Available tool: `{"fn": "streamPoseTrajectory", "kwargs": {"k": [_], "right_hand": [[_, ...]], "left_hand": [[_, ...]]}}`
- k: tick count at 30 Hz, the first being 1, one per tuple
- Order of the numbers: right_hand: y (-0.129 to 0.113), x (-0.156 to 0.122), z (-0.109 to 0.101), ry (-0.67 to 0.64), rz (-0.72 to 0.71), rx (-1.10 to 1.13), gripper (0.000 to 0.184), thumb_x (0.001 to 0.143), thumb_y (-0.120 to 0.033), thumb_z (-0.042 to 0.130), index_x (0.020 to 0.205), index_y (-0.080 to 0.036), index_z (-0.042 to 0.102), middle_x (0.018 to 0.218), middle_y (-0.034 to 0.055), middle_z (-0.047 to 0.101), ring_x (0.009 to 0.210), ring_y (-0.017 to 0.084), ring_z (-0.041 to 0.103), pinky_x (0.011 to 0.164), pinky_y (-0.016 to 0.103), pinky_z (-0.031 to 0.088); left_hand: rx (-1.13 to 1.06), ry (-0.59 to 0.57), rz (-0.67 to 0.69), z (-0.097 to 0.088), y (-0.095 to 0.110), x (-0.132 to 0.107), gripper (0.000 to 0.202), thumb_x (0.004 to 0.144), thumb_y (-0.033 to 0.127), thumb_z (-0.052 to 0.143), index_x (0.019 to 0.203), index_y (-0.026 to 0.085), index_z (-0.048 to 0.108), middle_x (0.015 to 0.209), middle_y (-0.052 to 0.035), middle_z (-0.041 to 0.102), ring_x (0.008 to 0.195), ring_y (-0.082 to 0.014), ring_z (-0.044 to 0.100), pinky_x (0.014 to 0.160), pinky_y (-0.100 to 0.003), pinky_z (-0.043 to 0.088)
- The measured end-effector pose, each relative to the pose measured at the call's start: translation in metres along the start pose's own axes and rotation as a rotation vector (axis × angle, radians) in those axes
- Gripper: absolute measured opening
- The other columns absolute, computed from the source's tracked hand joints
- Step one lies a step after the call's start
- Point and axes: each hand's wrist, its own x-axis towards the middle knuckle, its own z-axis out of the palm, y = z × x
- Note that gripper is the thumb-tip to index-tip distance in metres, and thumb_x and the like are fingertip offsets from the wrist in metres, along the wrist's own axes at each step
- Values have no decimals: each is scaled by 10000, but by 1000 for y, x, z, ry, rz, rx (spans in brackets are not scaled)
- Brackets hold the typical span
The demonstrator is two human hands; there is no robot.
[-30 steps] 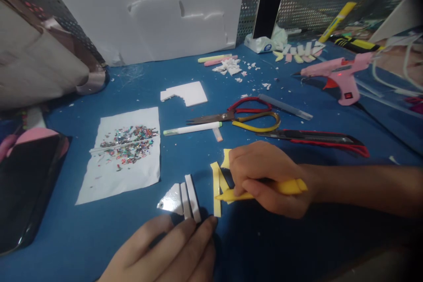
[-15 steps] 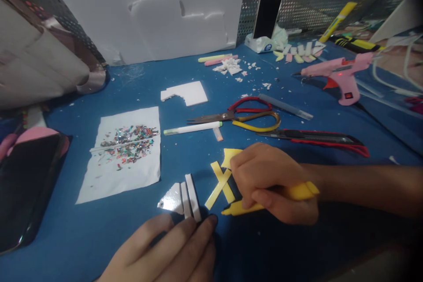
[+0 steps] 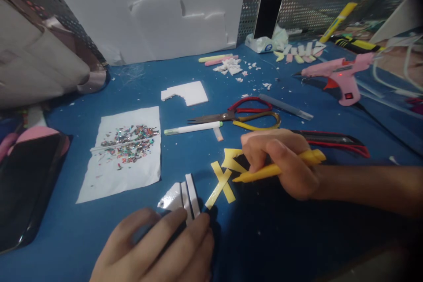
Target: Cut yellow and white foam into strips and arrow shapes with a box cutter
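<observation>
My right hand is closed round a yellow marker, its tip pointing left towards the yellow pieces. Two yellow strips lie crossed in an X, and a notched yellow piece is partly hidden by my right fingers. My left hand rests with its fingers stretched out at the lower ends of white strips. Beside these strips sits a glossy white corner piece. The fingertips cover the near ends of the strips, so I cannot tell how firmly they press.
Scissors, a white pen and a utility knife lie beyond my hands. Left is a paper with shiny flakes. A pink glue gun stands right, a phone lies far left, and a white foam offcut lies further back.
My right hand has risen away from me and slightly right with the marker, uncovering more of the notched yellow piece. My left hand has shifted slightly left.
</observation>
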Motion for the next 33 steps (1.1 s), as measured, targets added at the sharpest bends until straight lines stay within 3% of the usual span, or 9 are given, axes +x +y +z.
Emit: {"fn": "streamPoseTrajectory", "kwargs": {"k": [7,14,21,27,33], "right_hand": [[3,-2,1,18,-12,-54,425,1000,-319,344,629,-158,475,620,-8,486,582,96,439,580,264,351],[2,0,2,8,-16,-51,408,997,-326,358,648,-157,486,643,-2,511,610,102,474,650,283,394],[-1,6,2,-67,-6,-111,398,985,-322,372,648,-146,491,625,-9,470,608,91,441,619,262,361],[-1,8,1,-150,16,-112,400,977,-355,387,644,-148,462,635,-11,442,601,90,402,560,251,311],[-2,11,1,-256,16,-162,342,963,-330,407,691,-141,489,667,-2,468,607,90,398,556,236,315]], "left_hand": [[-39,-53,-79,4,-3,7,350,946,410,396,909,244,702,1090,-2,699,1008,-179,566,1119,-371,200],[-39,-112,-98,2,-2,5,382,956,460,365,950,261,690,1090,-14,700,1014,-203,565,1130,-399,172],[-76,-99,-26,5,-5,2,317,938,427,427,966,243,683,1110,-15,688,1034,-194,554,1128,-384,176],[-65,-57,19,5,-4,-1,267,913,200,425,949,244,686,1123,-1,680,1029,-185,569,1108,-410,235],[-72,-13,72,5,-3,3,193,898,195,521,862,257,701,1065,28,701,975,-142,595,1098,-373,286]]}}
